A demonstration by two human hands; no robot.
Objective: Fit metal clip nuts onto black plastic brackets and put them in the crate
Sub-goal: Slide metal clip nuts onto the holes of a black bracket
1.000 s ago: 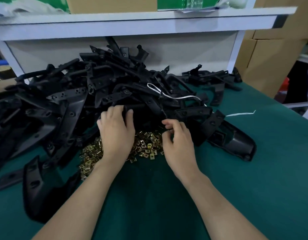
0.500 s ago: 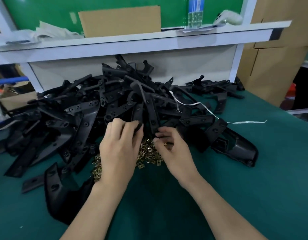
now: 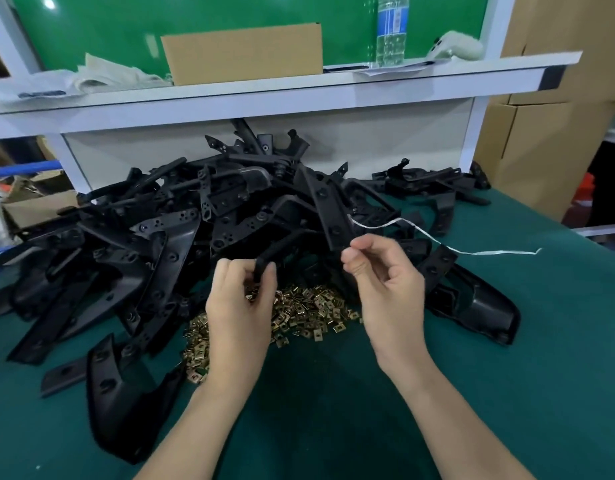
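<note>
Head view: a black plastic bracket (image 3: 284, 242), likely light and stiff, is gripped endwise by the left hand (image 3: 240, 306). What is pinched in the right hand (image 3: 385, 282) cannot be told.

No readable text; bottle label (image 3: 390, 24) blurred.

Shows matt black moulded plastic in the brackets (image 3: 181, 237), faintly glossy on the smooth curved faces. Sets glinting brass-coloured metal in the clip nuts (image 3: 309, 308) against the dull green, cloth-like cover of the worktop (image 3: 506, 393). Adds plain matt cardboard in the box (image 3: 242, 51) on the smooth white shelf (image 3: 299, 98).
</note>
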